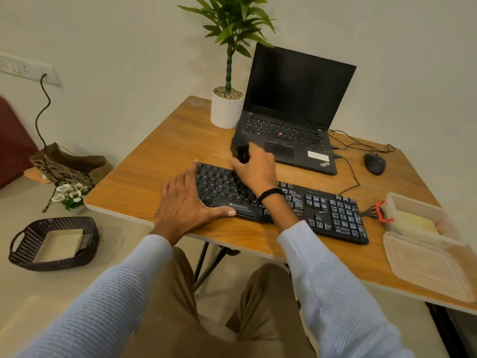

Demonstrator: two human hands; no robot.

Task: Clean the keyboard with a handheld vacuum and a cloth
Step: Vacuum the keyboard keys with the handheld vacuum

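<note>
Pale-blue sleeves (pixel 116 293) lowest in frame. Left hand (pixel 184 202) flat, fingers spread, pressing keyboard's (pixel 322 213) left end. Right hand (pixel 254 167) curled round black vacuum (pixel 241 152) at keyboard's back edge, beside laptop (pixel 291 120). Keyboard lies on table (pixel 154 161).

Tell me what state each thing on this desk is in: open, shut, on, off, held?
Laptop: open, screen dark.
Keyboard: lying flat, its left end under the left hand.
Handheld vacuum: gripped by the right hand above the keyboard's far edge.
Plastic container: open, its lid lying beside it.
Mouse: untouched.
Potted plant: upright.
</note>
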